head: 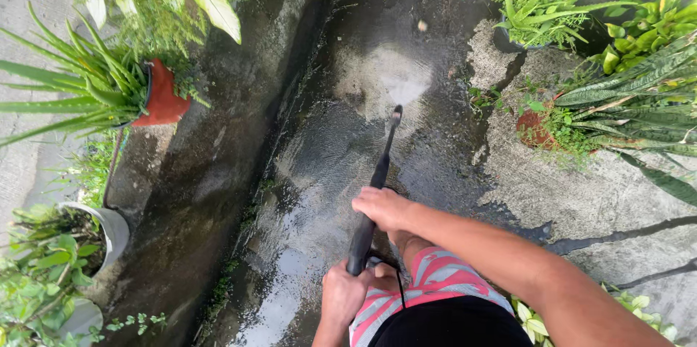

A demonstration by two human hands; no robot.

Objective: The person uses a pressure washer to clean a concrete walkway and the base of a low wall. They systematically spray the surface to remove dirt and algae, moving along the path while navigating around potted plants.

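Note:
A black pressure-washer wand (377, 180) points away from me over a wet, dark concrete channel (327, 151). Its nozzle sprays a pale, misty patch of water (396, 78) onto the concrete ahead. My right hand (381, 207) grips the wand at mid-length from the right. My left hand (343, 295) is closed around the lower handle end, close to my pink striped shorts (432, 282). A thin black hose or cord hangs down from the handle.
A red pot with spiky green leaves (161, 96) sits on the left ledge, with grey pots (109, 227) below it. On the right stand a dark pot with grass-like leaves (534, 17), a snake plant (639, 100) and a reddish pot (537, 129).

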